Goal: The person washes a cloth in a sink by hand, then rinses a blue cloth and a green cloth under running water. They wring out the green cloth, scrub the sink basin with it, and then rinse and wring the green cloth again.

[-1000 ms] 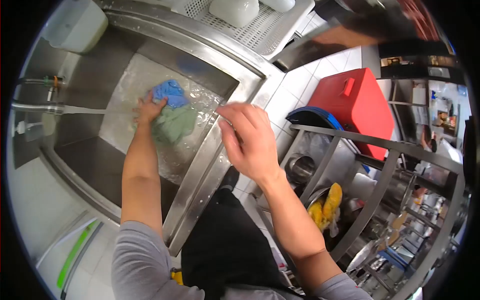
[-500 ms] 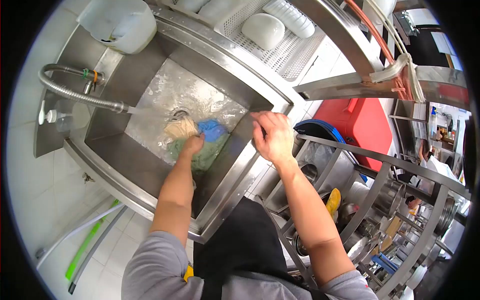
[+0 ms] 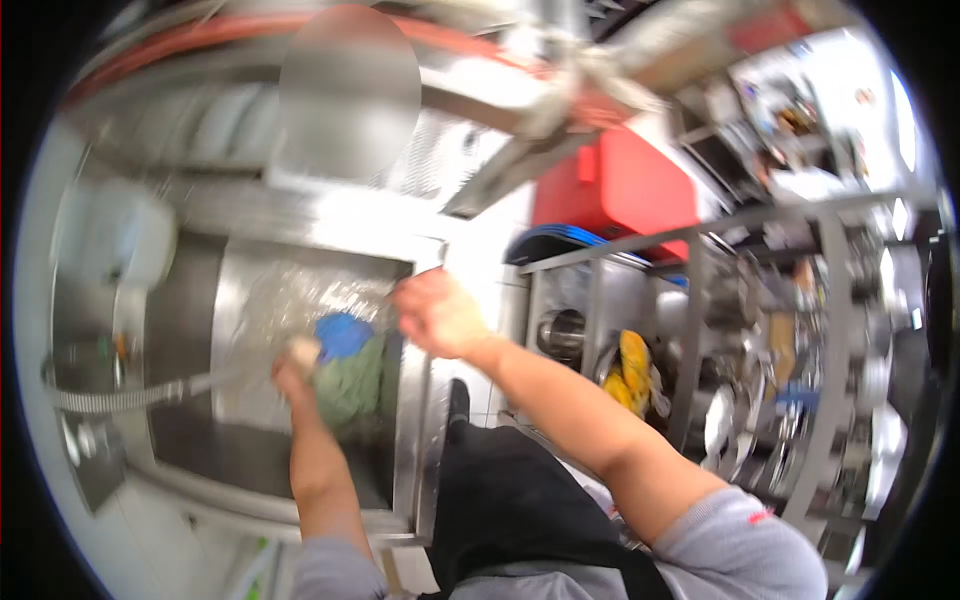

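Observation:
Down in the steel sink, my left hand is closed on a beige cloth, both blurred by motion. To the right of it a blue cloth lies against a green cloth on the wet sink bottom. My right hand rests over the sink's right rim near its far corner, fingers bent and holding no loose item. A ribbed metal faucet hose reaches in from the left, its outlet smeared.
A whitish plastic container stands at the sink's far left. To my right, a metal rack carries pots and a yellow item. Behind it sits a red bin. Farther off, a person shows indistinctly.
The view has swung to the right and blurred. My left hand has moved left, away from the blue and green cloths, with the beige cloth. My right hand stays at the rim.

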`<state>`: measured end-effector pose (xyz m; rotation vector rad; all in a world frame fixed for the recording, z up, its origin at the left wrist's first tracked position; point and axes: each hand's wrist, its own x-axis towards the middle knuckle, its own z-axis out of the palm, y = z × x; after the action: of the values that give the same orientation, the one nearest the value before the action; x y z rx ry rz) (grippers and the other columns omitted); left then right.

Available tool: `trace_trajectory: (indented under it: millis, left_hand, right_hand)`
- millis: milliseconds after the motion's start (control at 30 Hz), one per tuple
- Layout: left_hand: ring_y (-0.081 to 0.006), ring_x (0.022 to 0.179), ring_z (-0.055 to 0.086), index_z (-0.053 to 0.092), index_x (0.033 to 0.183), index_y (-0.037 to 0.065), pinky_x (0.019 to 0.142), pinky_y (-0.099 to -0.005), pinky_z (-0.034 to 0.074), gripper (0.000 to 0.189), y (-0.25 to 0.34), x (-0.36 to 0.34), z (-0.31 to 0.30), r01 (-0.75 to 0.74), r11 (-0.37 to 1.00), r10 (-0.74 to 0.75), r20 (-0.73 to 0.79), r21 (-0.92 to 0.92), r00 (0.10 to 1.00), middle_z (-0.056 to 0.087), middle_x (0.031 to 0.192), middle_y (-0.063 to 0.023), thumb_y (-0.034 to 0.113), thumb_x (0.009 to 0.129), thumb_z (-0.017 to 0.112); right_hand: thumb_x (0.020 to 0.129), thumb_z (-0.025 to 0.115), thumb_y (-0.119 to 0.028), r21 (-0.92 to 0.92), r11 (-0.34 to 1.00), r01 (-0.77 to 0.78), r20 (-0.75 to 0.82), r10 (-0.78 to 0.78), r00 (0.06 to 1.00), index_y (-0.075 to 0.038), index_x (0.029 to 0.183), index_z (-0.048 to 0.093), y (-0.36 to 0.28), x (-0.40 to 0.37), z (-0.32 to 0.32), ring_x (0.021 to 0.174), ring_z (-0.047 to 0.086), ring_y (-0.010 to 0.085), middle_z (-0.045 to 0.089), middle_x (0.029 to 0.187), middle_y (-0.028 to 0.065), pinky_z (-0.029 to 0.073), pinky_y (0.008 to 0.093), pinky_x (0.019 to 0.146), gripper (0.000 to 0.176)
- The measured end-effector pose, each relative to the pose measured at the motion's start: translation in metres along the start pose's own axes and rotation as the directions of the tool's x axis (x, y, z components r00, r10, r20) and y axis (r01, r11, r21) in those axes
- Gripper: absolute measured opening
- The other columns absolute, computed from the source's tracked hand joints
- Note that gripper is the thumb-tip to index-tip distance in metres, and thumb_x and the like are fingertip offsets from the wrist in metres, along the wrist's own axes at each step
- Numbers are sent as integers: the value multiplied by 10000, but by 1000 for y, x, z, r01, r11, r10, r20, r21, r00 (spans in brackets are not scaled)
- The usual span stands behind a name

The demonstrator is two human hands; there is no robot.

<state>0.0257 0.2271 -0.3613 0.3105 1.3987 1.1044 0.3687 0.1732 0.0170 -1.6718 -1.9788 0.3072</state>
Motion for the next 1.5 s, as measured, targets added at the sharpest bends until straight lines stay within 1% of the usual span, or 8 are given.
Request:
trace_trajectory:
  millis: [333,400,500,800,967,1133,1367,1500]
  left_hand:
    - [-286,1041,602,524,1229,-21,856,-409,522,413,217,-141,99,-115,993,105,229,32,968,567,1207,-147,228,906,588]
    - [-278,1048,601,532,1224,-25,867,-397,517,461,244,-143,106,134,901,-209,140,412,968,573,1205,-145,284,891,609]
    - [-282,994,621,531,1202,-54,817,-404,537,482,253,-149,104,100,994,-105,293,31,950,603,1147,-141,284,872,627]
    - [-286,1007,602,543,1201,-13,818,-396,520,342,276,-167,113,47,929,-18,-80,367,997,612,1111,-145,128,890,550]
    - [-236,826,646,602,1059,-2,753,-381,541,227,267,-161,99,-71,985,30,252,155,967,640,921,-104,91,860,545]
    - [-205,860,620,611,985,43,748,-342,508,181,302,-207,120,64,938,-161,262,342,952,636,926,-79,183,896,539]
    - [-200,849,589,602,979,2,748,-315,474,315,256,-193,75,-310,944,318,-67,108,946,605,965,-93,301,921,522]
    - [-199,842,612,600,1077,-19,761,-325,493,364,279,-255,108,-61,962,107,-161,267,981,624,918,-100,310,957,501]
  right_hand:
    - [729,584,-187,-78,996,48,-44,-51,998,-95,716,605,-4,-11,-13,842,536,243,552,798,48,420,365,822,96]
    - [734,572,-194,-101,992,70,-109,-81,991,-100,699,592,-3,-15,-7,830,532,242,548,793,48,418,368,798,102]
    - [733,558,-200,-125,990,61,-56,-69,996,-103,690,593,0,-11,-9,820,527,242,541,784,49,413,374,776,112]
    - [745,593,-209,-252,968,-18,294,94,951,-71,803,640,-38,18,2,901,570,284,617,903,108,439,406,808,157]
    - [815,564,-237,438,859,-265,508,7,861,-50,948,641,-74,72,75,942,622,354,646,1027,179,465,467,827,242]
    - [885,543,-328,433,862,-262,607,-64,792,-79,1155,575,-102,114,127,999,614,336,642,1050,187,471,409,854,369]
    - [838,630,-291,543,794,-274,710,-259,655,-60,978,668,-131,142,149,769,612,217,659,815,140,479,375,730,273]
    - [842,633,-264,724,652,-226,523,-304,797,-64,978,666,-136,150,192,716,597,203,650,764,122,474,374,695,244]
